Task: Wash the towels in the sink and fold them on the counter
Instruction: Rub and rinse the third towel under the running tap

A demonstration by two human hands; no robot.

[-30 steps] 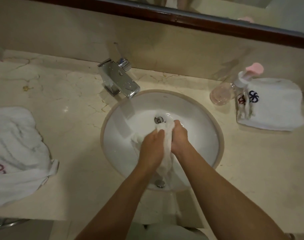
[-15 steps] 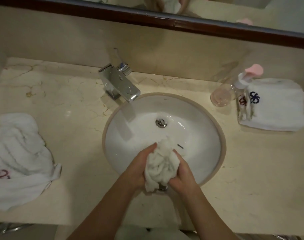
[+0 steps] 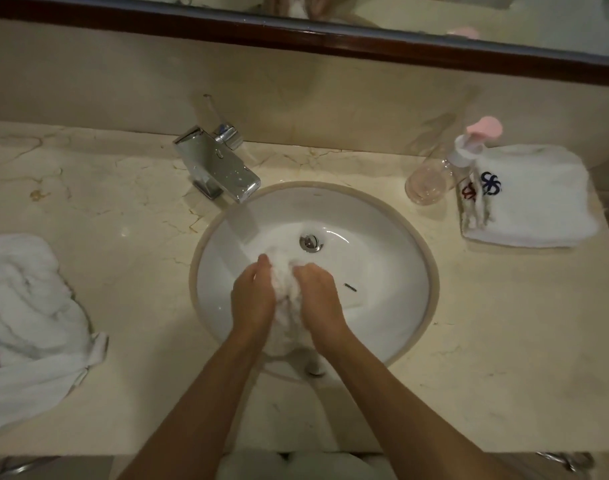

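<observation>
A bunched white towel [image 3: 285, 289] sits low in the round white sink [image 3: 382, 258], squeezed between both hands. My left hand [image 3: 253, 301] grips its left side and my right hand [image 3: 318, 299] grips its right side, fingers curled into the cloth. Much of the towel is hidden by my hands. A crumpled white towel [image 3: 29, 327] with a red emblem lies on the counter at the left. At the right of the counter lies a folded white towel [image 3: 531, 199] with a blue emblem.
A chrome faucet [image 3: 218, 168] stands behind the sink at its upper left, and the drain [image 3: 310, 242] shows beyond the hands. A clear pump bottle [image 3: 441, 171] with a pink top stands beside the folded towel. The marble counter [image 3: 486, 341] ends at a wall with a mirror above.
The hands lifted the balled towel toward the sink's near rim, then pushed it back down toward the middle of the basin, still gripping it from both sides.
</observation>
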